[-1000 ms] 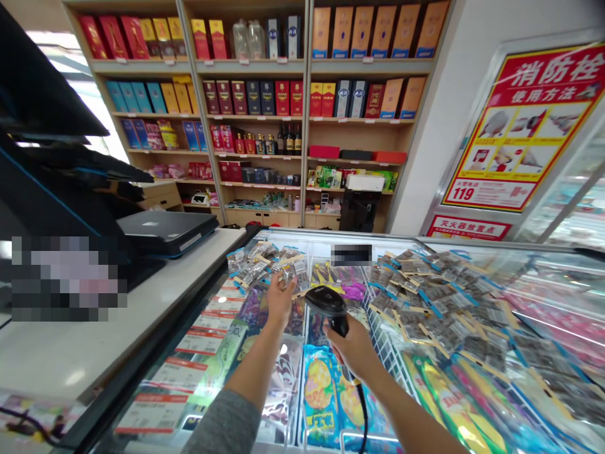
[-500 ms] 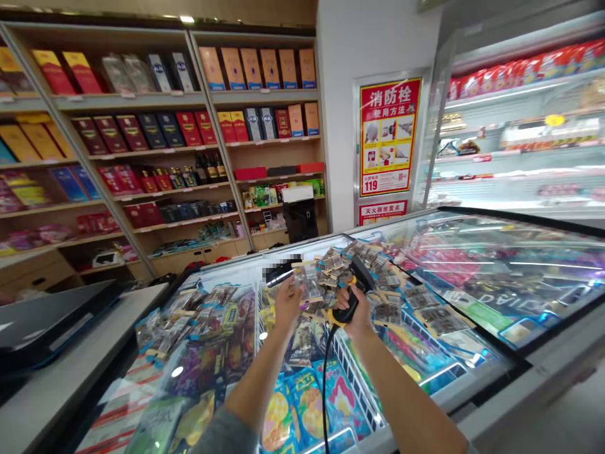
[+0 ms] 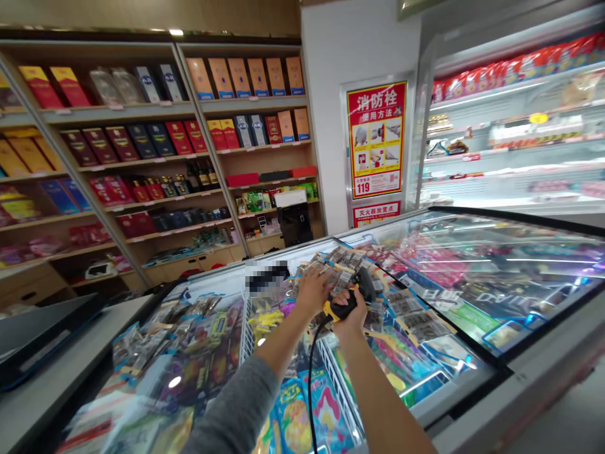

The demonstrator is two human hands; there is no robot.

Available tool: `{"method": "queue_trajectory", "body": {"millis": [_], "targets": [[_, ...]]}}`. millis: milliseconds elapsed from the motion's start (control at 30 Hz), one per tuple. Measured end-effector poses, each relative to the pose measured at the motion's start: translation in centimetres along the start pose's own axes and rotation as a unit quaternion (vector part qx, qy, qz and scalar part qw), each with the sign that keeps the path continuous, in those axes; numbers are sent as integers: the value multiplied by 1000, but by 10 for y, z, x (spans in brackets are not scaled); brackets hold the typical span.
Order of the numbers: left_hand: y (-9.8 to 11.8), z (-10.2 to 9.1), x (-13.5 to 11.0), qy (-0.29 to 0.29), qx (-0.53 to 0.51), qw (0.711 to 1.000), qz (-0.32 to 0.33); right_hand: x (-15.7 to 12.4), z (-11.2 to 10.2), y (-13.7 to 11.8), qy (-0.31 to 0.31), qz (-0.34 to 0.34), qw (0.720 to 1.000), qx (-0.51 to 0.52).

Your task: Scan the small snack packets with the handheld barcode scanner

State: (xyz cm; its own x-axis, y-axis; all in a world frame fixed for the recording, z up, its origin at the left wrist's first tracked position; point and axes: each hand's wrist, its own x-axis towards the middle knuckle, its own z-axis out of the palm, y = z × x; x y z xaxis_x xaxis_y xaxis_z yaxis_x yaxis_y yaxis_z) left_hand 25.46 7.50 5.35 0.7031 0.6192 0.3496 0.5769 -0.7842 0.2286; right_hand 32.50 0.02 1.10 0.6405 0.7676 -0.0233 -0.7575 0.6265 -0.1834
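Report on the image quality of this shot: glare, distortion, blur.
Head view: wide-angle distortion makes the wooden shelving lean toward the frame edges; bright reflections streak the glass lid of the freezer; a pixelated patch masks something just beyond the left hand; the right hand and barcode scanner look fairly sharp.

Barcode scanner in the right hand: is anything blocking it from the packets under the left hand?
Nothing visible does. The barcode scanner, gripped in the right hand, sits right beside the foil snack packets under the left hand, with no object between them.
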Motion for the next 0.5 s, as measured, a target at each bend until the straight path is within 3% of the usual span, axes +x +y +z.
{"method": "queue_trajectory", "body": {"millis": [133,267,400,500], "targets": [[-48,-35,-33,51,-15,998,-21,-17,11,-3,-10,2,1000,-30],[-134,-84,-97,94,34,989,-111,-41,24,11,-68,38,994,-81],[-214,-130,-173,112,116,957,-243,-69,39,60,-136,136,971,-140],[-252,-150,-218,105,146,924,-338,-92,47,111,-163,214,946,-182]]}}
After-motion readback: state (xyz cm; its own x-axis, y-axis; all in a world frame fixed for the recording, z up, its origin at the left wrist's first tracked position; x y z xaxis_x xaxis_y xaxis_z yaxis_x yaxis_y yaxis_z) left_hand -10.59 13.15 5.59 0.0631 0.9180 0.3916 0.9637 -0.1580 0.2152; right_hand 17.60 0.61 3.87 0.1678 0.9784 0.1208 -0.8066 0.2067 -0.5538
